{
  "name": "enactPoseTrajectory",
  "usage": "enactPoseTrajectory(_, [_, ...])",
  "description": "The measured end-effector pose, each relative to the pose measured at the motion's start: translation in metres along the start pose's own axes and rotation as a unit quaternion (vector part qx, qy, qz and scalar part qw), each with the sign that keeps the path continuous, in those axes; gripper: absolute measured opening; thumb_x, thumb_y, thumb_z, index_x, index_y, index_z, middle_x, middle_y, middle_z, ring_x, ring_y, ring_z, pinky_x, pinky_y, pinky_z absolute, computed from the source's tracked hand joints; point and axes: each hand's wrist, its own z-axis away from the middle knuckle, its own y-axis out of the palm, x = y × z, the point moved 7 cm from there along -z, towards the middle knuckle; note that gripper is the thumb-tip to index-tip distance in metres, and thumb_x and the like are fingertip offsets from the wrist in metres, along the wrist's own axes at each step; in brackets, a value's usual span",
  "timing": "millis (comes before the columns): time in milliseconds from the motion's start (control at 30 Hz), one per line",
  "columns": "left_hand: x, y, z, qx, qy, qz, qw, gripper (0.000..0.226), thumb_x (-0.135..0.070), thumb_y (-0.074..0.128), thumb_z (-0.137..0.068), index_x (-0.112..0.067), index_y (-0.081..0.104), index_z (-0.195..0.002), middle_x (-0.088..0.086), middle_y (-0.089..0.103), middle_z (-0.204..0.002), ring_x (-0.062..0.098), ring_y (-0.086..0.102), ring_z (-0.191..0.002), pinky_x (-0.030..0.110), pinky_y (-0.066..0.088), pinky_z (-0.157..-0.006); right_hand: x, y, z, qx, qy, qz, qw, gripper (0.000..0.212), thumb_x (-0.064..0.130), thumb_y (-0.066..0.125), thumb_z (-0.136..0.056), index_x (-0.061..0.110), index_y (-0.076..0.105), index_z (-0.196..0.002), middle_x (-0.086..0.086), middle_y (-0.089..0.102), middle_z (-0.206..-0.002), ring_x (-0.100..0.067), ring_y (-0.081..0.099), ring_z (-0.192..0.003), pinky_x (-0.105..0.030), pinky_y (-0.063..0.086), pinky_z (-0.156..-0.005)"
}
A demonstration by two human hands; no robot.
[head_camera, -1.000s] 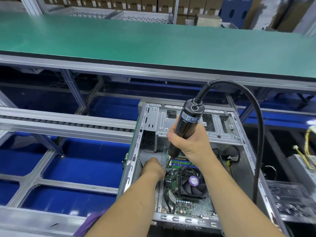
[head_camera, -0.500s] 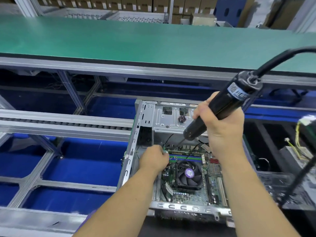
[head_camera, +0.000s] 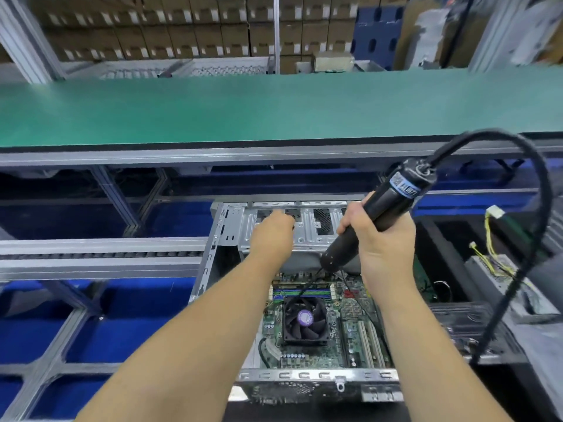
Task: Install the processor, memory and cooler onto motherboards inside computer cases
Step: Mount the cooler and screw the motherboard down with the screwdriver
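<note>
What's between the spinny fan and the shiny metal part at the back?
In the head view, memory sticks lie between the cooler fan and the metal drive bay.

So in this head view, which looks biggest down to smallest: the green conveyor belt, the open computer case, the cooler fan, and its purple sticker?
1. Green conveyor belt
2. Computer case
3. Cooler fan
4. Purple sticker
The order is clear, though the belt lies farther away.
</note>
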Motion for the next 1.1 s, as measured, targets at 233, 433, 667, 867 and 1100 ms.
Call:
enactPoseTrajectory(233, [-0.004, 0.001, -0.009, 0.023, 0.0, -0.026, 0.999, 0.02, 0.01, 0.05, -0.083, -0.007, 0.055, -0.075, 0.008, 0.05, -0.077, 0.031, 0.056, -0.079, 0.04, 0.048, -0.067, -0.008, -0.02, -0.009, 0.007, 0.016, 0.003, 1.0, 0.028, 0.039, 0.077, -0.076, 0.018, 0.059, -0.078, -0.003, 0.064, -0.064, -0.022, 0.063, -0.061, -0.037, 0.055, -0.068])
enactPoseTrajectory(433, [0.015, -0.003, -0.012, 0.001, -0.035, 0.064, 0.997, 0.018, 0.001, 0.053, -0.09, -0.014, 0.063, -0.085, 0.007, 0.066, -0.095, 0.026, 0.058, -0.087, 0.034, 0.05, -0.074, -0.011, -0.026, -0.018, 0.004, 0.025, -0.021, 0.999, 0.043, 0.038, 0.075, -0.076, 0.001, 0.056, -0.086, -0.003, 0.063, -0.065, -0.021, 0.061, -0.063, -0.033, 0.055, -0.069])
enactPoseTrajectory(667, [0.018, -0.004, -0.018, 0.019, -0.027, 0.087, 0.996, 0.018, -0.007, 0.065, -0.09, -0.015, 0.061, -0.074, 0.005, 0.064, -0.09, 0.025, 0.059, -0.085, 0.034, 0.051, -0.076, -0.015, -0.025, -0.021, 0.003, 0.029, -0.032, 0.999, 0.037, 0.036, 0.073, -0.077, 0.005, 0.054, -0.083, -0.006, 0.062, -0.066, -0.025, 0.058, -0.065, -0.033, 0.054, -0.071])
enactPoseTrajectory(867, [0.015, -0.003, -0.017, 0.027, -0.005, 0.039, 0.999, 0.013, -0.005, 0.058, -0.091, -0.012, 0.062, -0.081, 0.007, 0.064, -0.093, 0.027, 0.06, -0.085, 0.037, 0.054, -0.074, -0.015, -0.026, -0.022, -0.006, 0.027, -0.042, 0.999, 0.037, 0.033, 0.073, -0.078, 0.001, 0.055, -0.084, -0.006, 0.062, -0.066, -0.022, 0.058, -0.064, -0.031, 0.053, -0.072])
enactPoseTrajectory(1100, [0.01, -0.001, -0.019, 0.033, 0.044, -0.009, 0.998, 0.011, -0.005, 0.054, -0.092, -0.01, 0.063, -0.088, 0.005, 0.058, -0.095, 0.03, 0.058, -0.086, 0.039, 0.053, -0.074, -0.013, -0.028, -0.022, -0.009, 0.024, -0.056, 0.998, 0.033, 0.031, 0.072, -0.081, 0.005, 0.054, -0.084, -0.004, 0.062, -0.065, -0.02, 0.057, -0.06, -0.03, 0.053, -0.064])
